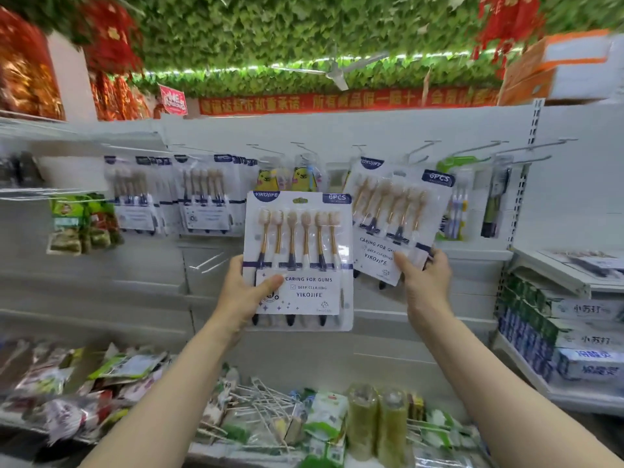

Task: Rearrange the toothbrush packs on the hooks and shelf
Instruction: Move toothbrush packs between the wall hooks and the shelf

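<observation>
My left hand (244, 292) grips the lower left corner of a white six-piece toothbrush pack (299, 251), held upright in front of the white back panel. My right hand (423, 278) holds the bottom edge of a second, identical pack (395, 217), tilted to the right, its top close to a hook (420, 152). More of the same packs hang in two rows on hooks at the left (135, 194) (206, 194). Two yellow children's toothbrush packs (287, 179) hang behind the pack in my left hand.
Several bare metal hooks (526, 150) stick out at the upper right, beside a green pack (454, 197) and a dark brush pack (494, 204). Boxed toothpaste (580, 336) fills the right shelf. Loose hooks (266, 403) and snack bags (84, 390) lie on the lower shelf.
</observation>
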A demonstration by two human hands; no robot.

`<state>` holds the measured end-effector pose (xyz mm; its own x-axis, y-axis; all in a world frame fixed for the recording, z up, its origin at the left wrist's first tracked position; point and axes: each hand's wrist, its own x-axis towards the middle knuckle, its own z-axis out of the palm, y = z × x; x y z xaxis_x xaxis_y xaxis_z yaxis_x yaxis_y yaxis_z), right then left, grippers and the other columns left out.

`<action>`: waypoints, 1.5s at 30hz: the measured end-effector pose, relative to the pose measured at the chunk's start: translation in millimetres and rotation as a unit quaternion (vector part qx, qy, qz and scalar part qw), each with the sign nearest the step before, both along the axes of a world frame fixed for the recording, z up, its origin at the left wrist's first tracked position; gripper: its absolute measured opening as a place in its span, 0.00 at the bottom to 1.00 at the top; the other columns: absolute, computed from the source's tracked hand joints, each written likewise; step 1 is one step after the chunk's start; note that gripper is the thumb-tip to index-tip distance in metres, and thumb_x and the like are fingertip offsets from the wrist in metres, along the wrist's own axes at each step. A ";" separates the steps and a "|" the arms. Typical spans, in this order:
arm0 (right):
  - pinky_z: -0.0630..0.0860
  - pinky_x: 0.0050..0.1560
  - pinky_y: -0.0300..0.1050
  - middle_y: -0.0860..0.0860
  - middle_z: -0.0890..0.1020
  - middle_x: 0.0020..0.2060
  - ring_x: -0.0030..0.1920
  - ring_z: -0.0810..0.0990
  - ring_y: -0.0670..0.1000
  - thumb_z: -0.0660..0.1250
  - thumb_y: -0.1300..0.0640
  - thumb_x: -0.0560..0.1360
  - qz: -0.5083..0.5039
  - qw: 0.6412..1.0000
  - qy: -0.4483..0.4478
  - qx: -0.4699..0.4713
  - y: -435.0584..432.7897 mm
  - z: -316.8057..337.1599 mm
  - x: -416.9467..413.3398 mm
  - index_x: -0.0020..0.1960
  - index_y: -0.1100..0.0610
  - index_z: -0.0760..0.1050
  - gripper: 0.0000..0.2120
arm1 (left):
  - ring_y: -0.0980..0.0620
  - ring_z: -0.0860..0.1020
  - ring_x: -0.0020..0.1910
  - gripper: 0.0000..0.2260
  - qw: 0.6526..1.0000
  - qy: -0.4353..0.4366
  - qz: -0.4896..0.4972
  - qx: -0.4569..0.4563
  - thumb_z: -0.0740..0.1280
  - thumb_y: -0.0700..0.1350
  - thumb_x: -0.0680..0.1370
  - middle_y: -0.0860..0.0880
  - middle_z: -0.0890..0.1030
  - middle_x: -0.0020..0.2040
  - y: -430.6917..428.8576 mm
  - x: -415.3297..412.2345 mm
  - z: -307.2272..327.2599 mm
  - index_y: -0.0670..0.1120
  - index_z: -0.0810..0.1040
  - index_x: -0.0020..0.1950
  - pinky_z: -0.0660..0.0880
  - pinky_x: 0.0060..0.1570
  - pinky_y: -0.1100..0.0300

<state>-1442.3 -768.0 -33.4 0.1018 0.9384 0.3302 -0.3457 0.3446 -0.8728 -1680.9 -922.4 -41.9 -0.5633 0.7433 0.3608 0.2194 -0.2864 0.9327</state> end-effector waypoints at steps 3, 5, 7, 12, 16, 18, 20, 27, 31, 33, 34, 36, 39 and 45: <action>0.83 0.47 0.46 0.49 0.83 0.49 0.47 0.84 0.46 0.73 0.63 0.75 0.022 1.000 -0.018 0.012 -27.8 12.7 -55.7 0.59 0.54 0.74 0.16 | 0.52 0.82 0.53 0.26 1.000 0.014 0.008 -0.003 0.77 0.40 0.72 0.50 0.82 0.56 -36.5 -47.3 6.2 0.48 0.68 0.64 0.79 0.48 0.58; 0.82 0.41 0.42 0.50 0.84 0.49 0.47 0.84 0.47 0.73 0.63 0.75 0.035 0.999 -0.027 0.020 -42.9 17.7 -89.7 0.61 0.55 0.74 0.17 | 0.51 0.82 0.54 0.26 1.000 0.015 0.013 0.000 0.77 0.41 0.72 0.50 0.82 0.57 -53.3 -75.8 7.7 0.49 0.68 0.65 0.79 0.51 0.55; 0.83 0.42 0.43 0.51 0.84 0.51 0.49 0.85 0.50 0.73 0.62 0.75 0.052 0.998 -0.035 0.020 -53.3 20.2 -118.7 0.63 0.56 0.74 0.18 | 0.50 0.82 0.54 0.27 1.000 0.008 0.020 0.002 0.78 0.42 0.72 0.49 0.82 0.58 -63.5 -98.8 5.5 0.49 0.68 0.66 0.79 0.53 0.51; 0.84 0.49 0.51 0.54 0.84 0.52 0.49 0.85 0.52 0.74 0.64 0.75 0.097 0.993 -0.067 0.030 -53.1 25.5 -182.1 0.65 0.58 0.73 0.20 | 0.49 0.82 0.54 0.27 0.999 -0.004 0.039 0.000 0.78 0.43 0.71 0.49 0.82 0.58 -72.6 -150.0 -2.8 0.50 0.68 0.65 0.79 0.55 0.48; 0.83 0.43 0.43 0.52 0.83 0.50 0.48 0.84 0.50 0.72 0.65 0.76 0.135 0.987 -0.069 0.048 -39.4 27.5 -233.8 0.61 0.55 0.72 0.17 | 0.51 0.81 0.53 0.28 0.998 -0.001 0.069 0.013 0.78 0.43 0.71 0.50 0.81 0.57 -73.1 -191.8 -7.0 0.49 0.68 0.66 0.79 0.53 0.51; 0.83 0.44 0.45 0.53 0.84 0.50 0.48 0.85 0.51 0.72 0.65 0.75 0.153 0.984 -0.075 0.057 -29.4 28.0 -258.4 0.60 0.56 0.73 0.16 | 0.51 0.82 0.54 0.29 0.997 -0.008 0.077 0.015 0.78 0.45 0.69 0.51 0.81 0.56 -71.1 -209.6 -6.0 0.49 0.69 0.65 0.79 0.54 0.49; 0.84 0.46 0.46 0.53 0.84 0.50 0.48 0.85 0.50 0.73 0.65 0.75 0.170 0.980 -0.077 0.071 -17.6 30.2 -285.6 0.61 0.58 0.73 0.17 | 0.49 0.83 0.54 0.30 0.996 -0.012 0.084 0.022 0.78 0.47 0.65 0.49 0.83 0.56 -64.5 -229.5 -2.8 0.50 0.70 0.64 0.79 0.55 0.48; 0.84 0.45 0.48 0.53 0.84 0.50 0.48 0.85 0.52 0.73 0.64 0.75 0.223 0.969 -0.066 0.089 8.7 37.9 -355.9 0.56 0.53 0.73 0.14 | 0.47 0.83 0.55 0.33 0.994 -0.013 0.097 0.057 0.77 0.45 0.64 0.46 0.83 0.57 -42.0 -282.0 11.7 0.47 0.69 0.66 0.79 0.53 0.50; 0.83 0.42 0.42 0.52 0.84 0.49 0.46 0.85 0.50 0.72 0.66 0.75 0.222 0.967 -0.065 0.103 17.3 41.7 -381.3 0.54 0.52 0.73 0.13 | 0.48 0.82 0.54 0.32 0.992 -0.013 0.103 0.067 0.77 0.45 0.64 0.47 0.83 0.56 -34.8 -301.5 13.9 0.47 0.69 0.66 0.79 0.48 0.55; 0.82 0.41 0.41 0.52 0.84 0.48 0.45 0.85 0.49 0.72 0.66 0.75 0.220 0.968 -0.059 0.101 20.3 42.8 -390.9 0.54 0.54 0.74 0.13 | 0.47 0.82 0.55 0.33 0.993 -0.013 0.102 0.062 0.78 0.46 0.64 0.46 0.83 0.57 -31.9 -313.6 13.2 0.47 0.70 0.66 0.80 0.51 0.50; 0.82 0.40 0.40 0.53 0.84 0.48 0.45 0.85 0.49 0.72 0.66 0.75 0.216 0.970 -0.059 0.099 21.6 43.2 -394.8 0.55 0.55 0.74 0.13 | 0.46 0.82 0.56 0.33 0.993 -0.011 0.102 0.061 0.78 0.46 0.63 0.46 0.83 0.57 -30.9 -319.6 13.3 0.47 0.70 0.66 0.80 0.54 0.47; 0.82 0.40 0.39 0.53 0.84 0.49 0.46 0.84 0.51 0.72 0.65 0.75 0.204 0.972 -0.063 0.098 24.3 43.9 -402.2 0.56 0.56 0.73 0.13 | 0.45 0.83 0.56 0.33 0.993 -0.008 0.102 0.064 0.78 0.47 0.63 0.46 0.83 0.57 -28.6 -330.6 14.2 0.48 0.71 0.65 0.78 0.57 0.42; 0.81 0.38 0.37 0.53 0.84 0.48 0.45 0.84 0.48 0.72 0.65 0.75 0.198 0.974 -0.059 0.092 27.4 42.8 -413.3 0.57 0.56 0.73 0.14 | 0.45 0.83 0.55 0.32 0.994 -0.008 0.088 0.057 0.78 0.47 0.63 0.46 0.83 0.57 -24.8 -341.6 15.9 0.49 0.71 0.64 0.78 0.58 0.39; 0.83 0.48 0.48 0.56 0.84 0.51 0.48 0.84 0.52 0.73 0.65 0.75 0.163 0.982 -0.050 0.078 34.1 40.6 -436.3 0.58 0.58 0.74 0.14 | 0.45 0.83 0.55 0.30 0.996 -0.006 0.073 0.045 0.79 0.48 0.62 0.47 0.84 0.56 -19.4 -360.3 20.0 0.53 0.71 0.60 0.78 0.58 0.39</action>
